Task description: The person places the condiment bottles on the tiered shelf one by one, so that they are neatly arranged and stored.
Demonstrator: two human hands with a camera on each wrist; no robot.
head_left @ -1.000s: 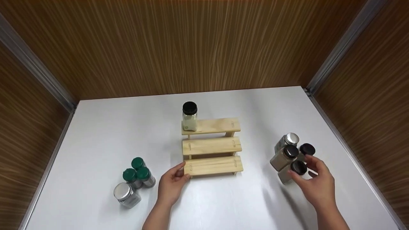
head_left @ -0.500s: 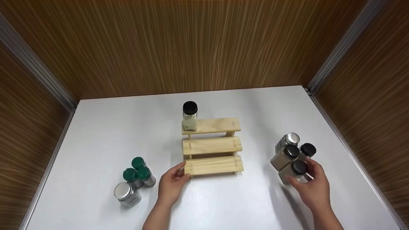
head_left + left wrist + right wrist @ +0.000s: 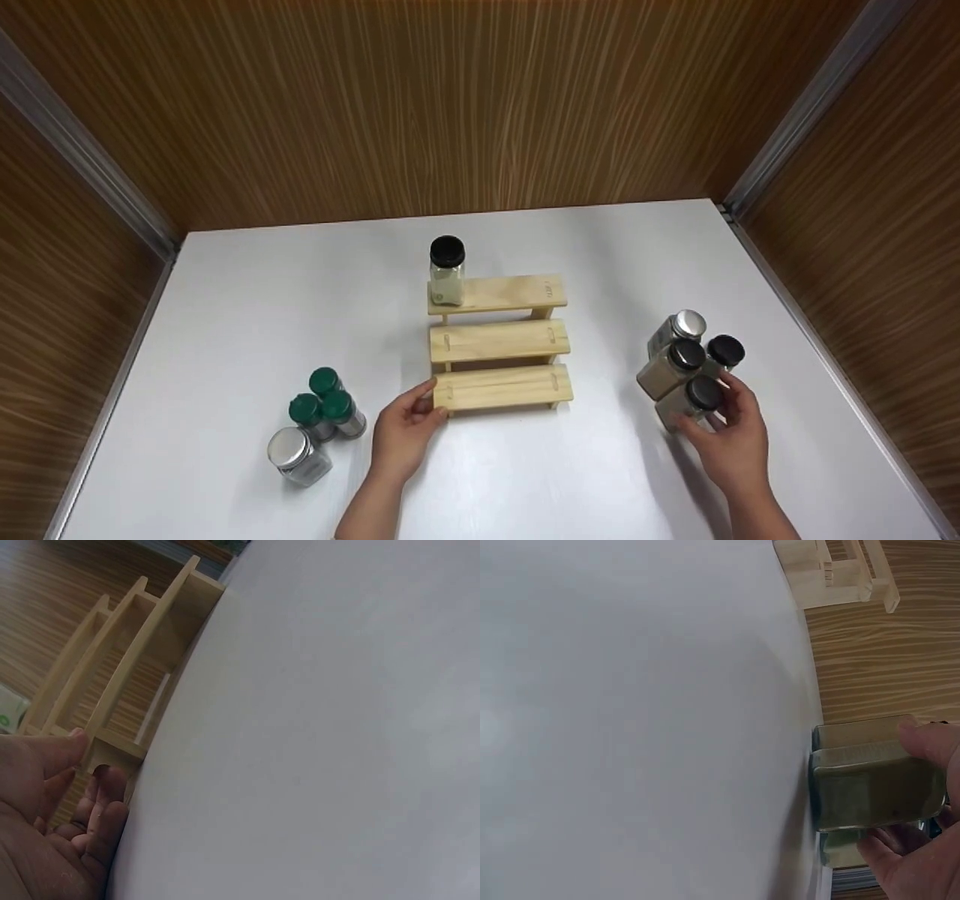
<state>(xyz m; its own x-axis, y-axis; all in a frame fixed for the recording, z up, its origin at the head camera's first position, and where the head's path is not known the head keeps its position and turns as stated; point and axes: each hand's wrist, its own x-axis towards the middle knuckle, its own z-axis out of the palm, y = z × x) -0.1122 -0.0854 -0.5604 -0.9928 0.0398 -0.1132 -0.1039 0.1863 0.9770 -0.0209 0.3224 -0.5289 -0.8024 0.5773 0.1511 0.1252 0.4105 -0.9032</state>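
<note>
My left hand [image 3: 401, 439] pinches the left end of the lowest step of a three-step wooden rack [image 3: 501, 343]. In the left wrist view the thumb lies on the step's end, with the other fingers curled beneath. On the right, my right hand [image 3: 731, 450] grips a black-lidded spice jar [image 3: 679, 407] by its sides, thumb on the left and fingers on the right. This glass jar [image 3: 877, 795] stands upright with its base at the table. Close behind it are another black-lidded jar [image 3: 667, 373], a silver-lidded jar [image 3: 667, 335] and a partly hidden black-lidded jar [image 3: 724, 351].
A black-lidded jar [image 3: 448, 271] with pale contents stands at the left end of the top step. Left of the rack, several green-capped shakers [image 3: 341, 412] cluster beside a silver-lidded jar [image 3: 300, 457]. Wood-grain panels [image 3: 480, 112] wall in the white table [image 3: 247, 315].
My right hand has lowered from around the front jar's lid and closed its thumb and fingers on the jar's body. The left hand, rack and jars stay in place.
</note>
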